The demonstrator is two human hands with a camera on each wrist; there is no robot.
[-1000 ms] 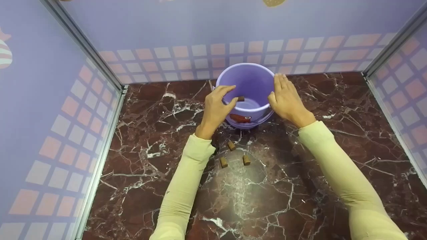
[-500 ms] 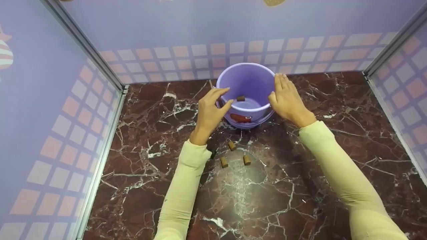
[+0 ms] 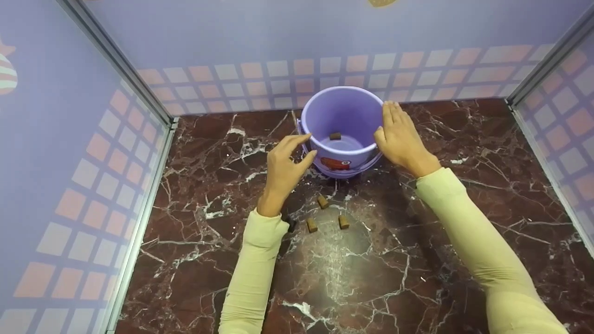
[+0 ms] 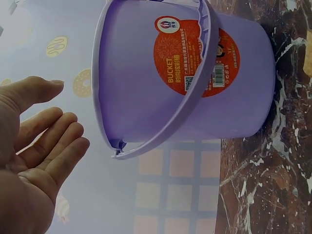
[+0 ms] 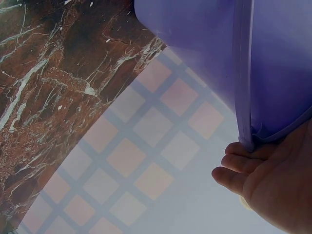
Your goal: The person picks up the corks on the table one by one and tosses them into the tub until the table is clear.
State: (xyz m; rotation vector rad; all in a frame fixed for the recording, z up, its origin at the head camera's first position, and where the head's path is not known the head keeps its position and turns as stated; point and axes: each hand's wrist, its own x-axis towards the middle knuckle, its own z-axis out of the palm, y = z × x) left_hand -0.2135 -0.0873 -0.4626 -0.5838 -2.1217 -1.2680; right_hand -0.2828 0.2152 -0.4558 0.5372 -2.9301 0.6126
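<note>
A purple bucket (image 3: 343, 160) stands upright near the back wall, its handle hanging down on the front side. Inside, on the bottom, lies a brown cork (image 3: 335, 136). My left hand (image 3: 285, 167) is just left of the bucket rim, thumb and fingers spread apart with nothing between them. In the left wrist view, the same hand (image 4: 39, 141) is apart from the bucket. My right hand (image 3: 403, 139) rests against the right side of the rim with straight fingers; the right wrist view shows its fingertips by the handle's hinge. Three more corks (image 3: 323, 202) (image 3: 312, 225) (image 3: 343, 222) lie in front.
The dark red marbled tabletop (image 3: 222, 269) extends around the bucket. A patterned back wall (image 3: 260, 41) stands close behind it, and side walls (image 3: 69, 185) close off left and right. A small dark object (image 3: 291, 224) shows beside the left cuff.
My left hand has drawn back from over the bucket, leftward and toward me, leaving the cork inside. The right hand stays at the rim.
</note>
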